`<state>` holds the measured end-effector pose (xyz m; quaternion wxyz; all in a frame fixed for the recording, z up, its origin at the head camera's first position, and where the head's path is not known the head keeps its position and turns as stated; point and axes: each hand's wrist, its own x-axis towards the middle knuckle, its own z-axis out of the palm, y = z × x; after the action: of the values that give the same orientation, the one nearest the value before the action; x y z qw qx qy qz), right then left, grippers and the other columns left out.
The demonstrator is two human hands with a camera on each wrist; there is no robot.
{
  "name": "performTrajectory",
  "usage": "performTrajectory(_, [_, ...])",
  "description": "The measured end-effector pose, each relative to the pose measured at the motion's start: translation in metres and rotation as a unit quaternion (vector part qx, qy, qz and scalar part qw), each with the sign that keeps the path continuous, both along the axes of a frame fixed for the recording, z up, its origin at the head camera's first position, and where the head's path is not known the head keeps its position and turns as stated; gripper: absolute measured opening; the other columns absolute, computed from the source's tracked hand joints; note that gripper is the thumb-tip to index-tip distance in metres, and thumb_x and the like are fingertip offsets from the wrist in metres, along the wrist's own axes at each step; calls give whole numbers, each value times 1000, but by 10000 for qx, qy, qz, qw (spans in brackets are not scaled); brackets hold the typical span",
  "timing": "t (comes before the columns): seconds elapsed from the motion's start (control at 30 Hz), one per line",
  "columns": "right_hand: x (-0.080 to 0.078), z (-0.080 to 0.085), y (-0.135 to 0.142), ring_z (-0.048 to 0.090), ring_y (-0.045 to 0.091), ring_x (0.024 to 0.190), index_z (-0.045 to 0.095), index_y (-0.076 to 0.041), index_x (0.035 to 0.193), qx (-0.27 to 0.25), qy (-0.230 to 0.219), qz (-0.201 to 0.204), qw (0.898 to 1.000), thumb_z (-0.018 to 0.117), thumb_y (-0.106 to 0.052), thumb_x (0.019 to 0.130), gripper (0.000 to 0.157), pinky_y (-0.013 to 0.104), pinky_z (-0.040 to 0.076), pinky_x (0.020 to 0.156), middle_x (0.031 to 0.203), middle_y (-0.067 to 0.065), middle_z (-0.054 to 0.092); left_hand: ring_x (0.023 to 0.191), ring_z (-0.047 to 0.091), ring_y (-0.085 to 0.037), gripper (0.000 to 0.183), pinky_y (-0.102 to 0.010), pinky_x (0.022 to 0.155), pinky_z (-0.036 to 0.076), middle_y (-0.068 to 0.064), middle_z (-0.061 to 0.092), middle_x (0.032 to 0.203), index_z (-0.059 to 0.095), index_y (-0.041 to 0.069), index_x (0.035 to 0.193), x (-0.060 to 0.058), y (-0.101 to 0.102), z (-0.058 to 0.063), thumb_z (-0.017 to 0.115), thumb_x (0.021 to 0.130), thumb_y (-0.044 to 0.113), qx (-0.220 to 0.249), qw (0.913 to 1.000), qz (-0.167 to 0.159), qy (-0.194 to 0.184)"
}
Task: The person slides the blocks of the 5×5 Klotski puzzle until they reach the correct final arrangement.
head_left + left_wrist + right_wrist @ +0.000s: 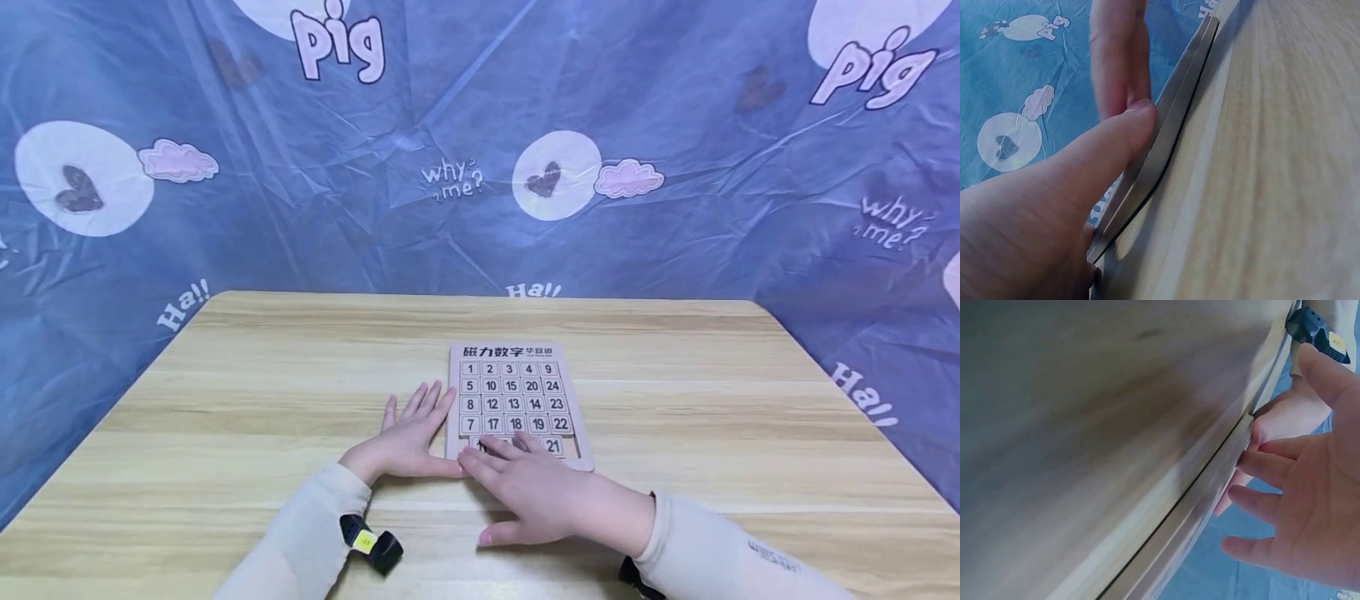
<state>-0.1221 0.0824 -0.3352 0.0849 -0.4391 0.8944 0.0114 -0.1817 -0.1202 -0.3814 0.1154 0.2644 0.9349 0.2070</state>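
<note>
A sliding number puzzle [567,392] lies flat on the table, its numbered tiles in rows inside a pale frame. The bottom row is partly covered, with the 21 tile [553,447] showing and a gap at its right end. My left hand [408,442] rests along the puzzle's left edge, fingers spread and straight, thumb at the lower left corner. Over the bottom row lies my right hand [536,492], fingers extended onto the tiles and thumb held out apart. In the right wrist view its palm [1316,506] faces the puzzle's side edge, fingertips right at the tiles.
The wooden table [675,400] spreads around the puzzle on all sides. Behind it hangs a blue printed cloth [465,242], also down both sides. A black wrist strap [371,542] with a yellow label sits on the left sleeve.
</note>
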Motion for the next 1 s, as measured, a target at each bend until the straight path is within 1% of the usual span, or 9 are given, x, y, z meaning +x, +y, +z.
performTrajectory(0.17, [1, 0, 13, 23, 27, 124, 26, -8, 135, -69, -122, -183, 9997, 39, -64, 77, 82, 55, 18, 94, 135, 7, 32, 127, -6, -27, 106, -53, 93, -13, -14, 1, 142, 6, 14, 140, -1, 1, -1, 53, 63, 70, -58, 10000, 59, -10])
performTrajectory(0.4, [1, -2, 17, 24, 28, 123, 26, -8, 135, -297, -244, -134, 9992, 39, -62, 78, 79, 57, 20, 92, 134, 8, 34, 127, -5, -28, 106, -54, 93, -12, -15, 2, 142, 7, 14, 140, 1, 1, -2, 53, 63, 70, -26, 10000, 54, 20])
performTrajectory(0.8, [2, -6, 18, 22, 29, 124, 25, -7, 136, -473, -83, 14, 9988, 40, -59, 80, 78, 58, 18, 92, 136, 8, 30, 127, -5, -28, 105, -54, 93, -12, -14, 2, 142, 8, 13, 140, 1, 2, -2, 53, 63, 69, -40, 10000, 83, 13])
performTrajectory(1.0, [-4, -3, 14, 20, 30, 124, 24, -9, 136, -415, -92, -101, 9990, 40, -59, 80, 77, 58, 17, 92, 138, 9, 26, 127, -6, -28, 106, -54, 93, -12, -14, 1, 142, 8, 13, 140, 1, 1, -2, 53, 63, 70, -28, 10000, 81, 14])
